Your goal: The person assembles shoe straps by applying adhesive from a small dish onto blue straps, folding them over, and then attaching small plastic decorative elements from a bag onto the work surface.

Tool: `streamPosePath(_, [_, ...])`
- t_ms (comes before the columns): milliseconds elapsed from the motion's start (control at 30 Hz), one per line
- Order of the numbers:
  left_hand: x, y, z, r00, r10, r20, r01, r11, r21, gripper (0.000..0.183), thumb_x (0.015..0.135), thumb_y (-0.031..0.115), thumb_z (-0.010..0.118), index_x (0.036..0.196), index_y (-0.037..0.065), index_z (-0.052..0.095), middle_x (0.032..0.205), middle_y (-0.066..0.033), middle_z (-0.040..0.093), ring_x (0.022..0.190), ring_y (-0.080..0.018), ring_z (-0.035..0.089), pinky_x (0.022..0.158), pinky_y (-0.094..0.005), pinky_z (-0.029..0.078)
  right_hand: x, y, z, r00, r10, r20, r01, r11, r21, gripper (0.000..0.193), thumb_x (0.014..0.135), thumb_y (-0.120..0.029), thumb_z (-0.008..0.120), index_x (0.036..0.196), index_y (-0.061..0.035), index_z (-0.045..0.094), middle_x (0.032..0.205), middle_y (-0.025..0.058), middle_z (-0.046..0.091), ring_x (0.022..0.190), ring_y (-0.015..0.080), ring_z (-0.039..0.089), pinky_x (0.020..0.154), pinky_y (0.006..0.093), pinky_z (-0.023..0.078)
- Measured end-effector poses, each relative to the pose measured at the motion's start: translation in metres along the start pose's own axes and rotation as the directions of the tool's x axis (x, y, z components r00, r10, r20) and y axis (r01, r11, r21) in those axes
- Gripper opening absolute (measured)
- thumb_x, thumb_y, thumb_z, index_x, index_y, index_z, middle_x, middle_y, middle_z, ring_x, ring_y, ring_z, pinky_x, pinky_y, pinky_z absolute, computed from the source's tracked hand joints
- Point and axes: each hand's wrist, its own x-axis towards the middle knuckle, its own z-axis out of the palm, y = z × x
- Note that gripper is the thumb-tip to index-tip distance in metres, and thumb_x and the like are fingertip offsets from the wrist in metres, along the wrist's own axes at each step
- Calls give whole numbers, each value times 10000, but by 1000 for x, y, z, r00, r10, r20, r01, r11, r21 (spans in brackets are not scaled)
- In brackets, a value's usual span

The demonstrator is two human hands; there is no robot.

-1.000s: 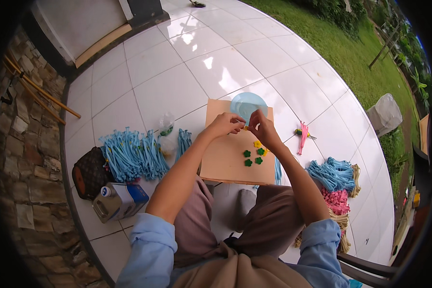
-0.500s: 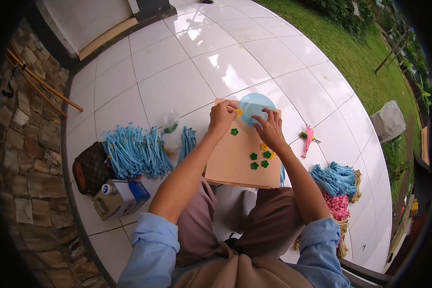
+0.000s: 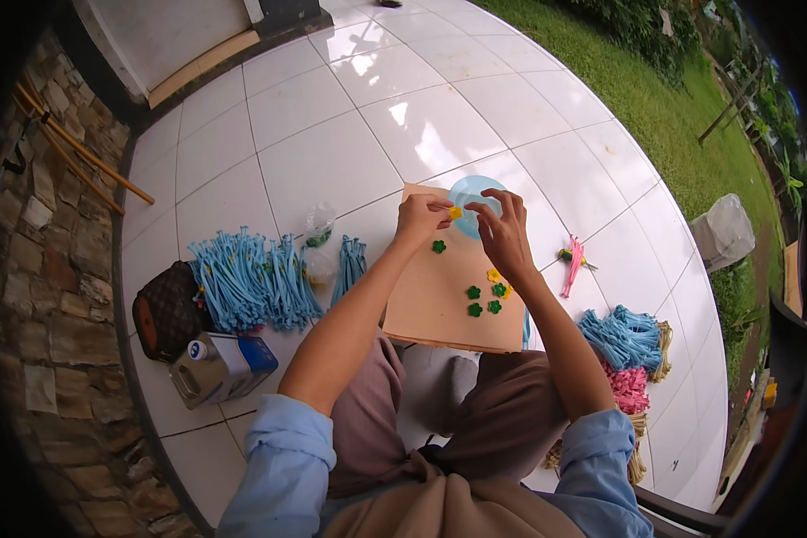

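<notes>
I see white tiled floor (image 3: pixel 332 152), lawn beyond. Tan board (image 3: pixel 439 300): four green flowers (image 3: pixel 473 292), one yellow. Left hand (image 3: pixel 419 218) pinches yellow piece (image 3: pixel 455 213); right hand (image 3: pixel 504 235) released.

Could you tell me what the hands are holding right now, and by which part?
The left hand pinches a small yellow flower piece by its edge; the right hand holds nothing clearly.

Small yellow flower piece (image 3: pixel 455 212): I see it pinched at left fingertips, held just above far edge of board, right fingertips close beside it. Tan board (image 3: pixel 439 300): flat, rectangular, resting across my lap, far end out over white tiles. Light blue round dish (image 3: pixel 472 190): at board's far edge, partly hidden behind fingers. On board: one green flower (image 3: pixel 438 246) alone near left hand; cluster of green flowers (image 3: pixel 484 300) with second yellow flower (image 3: pixel 493 275) nearer right wrist.
</notes>
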Motion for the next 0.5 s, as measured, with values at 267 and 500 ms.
streamPosePath(267, [-2,0,2,1000,16,10,-15,997,-75,205,758,-36,580,959,-58,617,852,-128,634,728,-165,638,659,-229,560,0,-10,-3,984,-180,7,180,980,-87,333,675,7,561,958,-156,619,1115,78,467,1072,288,416,916,436,320])
streamPosePath(500, [-3,5,0,999,-20,41,21,999,-39,211,786,-37,568,992,-66,600,917,-134,617,790,-180,633,704,-234,560,1,-10,-5,980,-199,12,199,972,-125,330,678,1,557,967,-141,625,1109,82,480,1077,280,419,923,428,318])
